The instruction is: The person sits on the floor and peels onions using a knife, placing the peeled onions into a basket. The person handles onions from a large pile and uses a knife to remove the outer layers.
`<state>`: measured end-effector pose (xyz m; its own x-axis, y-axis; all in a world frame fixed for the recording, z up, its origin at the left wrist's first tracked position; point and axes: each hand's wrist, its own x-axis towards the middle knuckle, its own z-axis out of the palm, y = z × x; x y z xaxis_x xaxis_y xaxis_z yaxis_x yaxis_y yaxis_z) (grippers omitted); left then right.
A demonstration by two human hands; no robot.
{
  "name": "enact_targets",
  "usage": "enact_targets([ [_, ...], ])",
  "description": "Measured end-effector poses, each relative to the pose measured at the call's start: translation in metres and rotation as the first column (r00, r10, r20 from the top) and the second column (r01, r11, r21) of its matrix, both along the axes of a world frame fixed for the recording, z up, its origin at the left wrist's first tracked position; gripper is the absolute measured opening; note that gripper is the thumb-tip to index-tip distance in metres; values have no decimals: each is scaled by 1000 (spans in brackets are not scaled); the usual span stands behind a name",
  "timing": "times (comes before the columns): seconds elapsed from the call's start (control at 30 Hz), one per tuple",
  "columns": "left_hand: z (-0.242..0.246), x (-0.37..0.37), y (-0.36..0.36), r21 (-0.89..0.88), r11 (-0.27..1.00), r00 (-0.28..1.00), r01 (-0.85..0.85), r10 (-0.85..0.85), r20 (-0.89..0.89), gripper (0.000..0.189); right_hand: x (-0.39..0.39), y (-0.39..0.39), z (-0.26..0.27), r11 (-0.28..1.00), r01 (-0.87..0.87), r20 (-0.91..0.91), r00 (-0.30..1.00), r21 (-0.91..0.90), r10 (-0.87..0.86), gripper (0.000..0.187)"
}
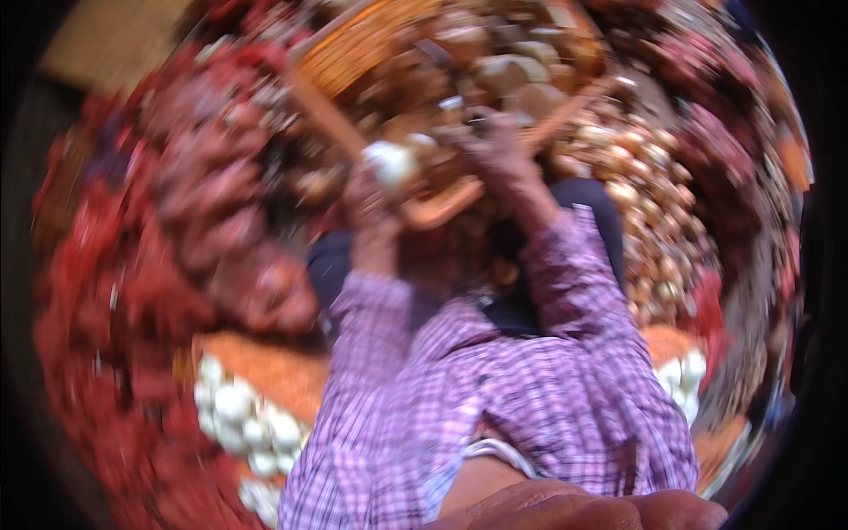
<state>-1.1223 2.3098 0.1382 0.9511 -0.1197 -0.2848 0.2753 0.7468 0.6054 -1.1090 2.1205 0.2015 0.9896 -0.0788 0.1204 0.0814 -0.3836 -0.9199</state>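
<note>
Blur softens the whole view. My left hand (pixel 372 195) is closed around a peeled white onion (pixel 391 163) at the near left edge of an orange plastic crate (pixel 324 116). Over the crate's near right side, my right hand (pixel 490 136) has bent fingers around something small and dark with a bright, shiny part, perhaps a knife; blur hides its exact kind. Brown onion skins and onions (pixel 530 69) fill the crate beyond both hands.
Unpeeled onions (pixel 656 212) lie heaped at the right. Red mesh sacks (pixel 225 218) crowd the left side. Orange crates (pixel 265 371) with peeled white onions (pixel 232 404) stand at both sides of my body. A yellowish board or box (pixel 112 46) is at the upper left.
</note>
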Motion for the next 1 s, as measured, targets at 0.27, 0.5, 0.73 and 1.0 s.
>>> enact_targets([
  [0.27, 4, -15, -4, 84, 983, 984, -161, 154, 84, 29, -30, 52, -9, 958, -288, -154, 946, -1, 285, 39],
  [0.5, 10, -20, -13, 199, 969, 983, -148, 123, 135, 39, -22, 37, -8, 973, -184, -243, 946, 138, 213, 27],
  [0.73, 21, -16, -2, -166, 983, 996, -73, 81, 46, 37, -5, 28, -15, 988, -101, -210, 970, 118, 125, 23],
  [1.0, 28, -51, 32, -395, 876, 957, -278, 287, -38, 29, 9, 26, -46, 986, -1, -126, 992, 169, 22, 16],
])
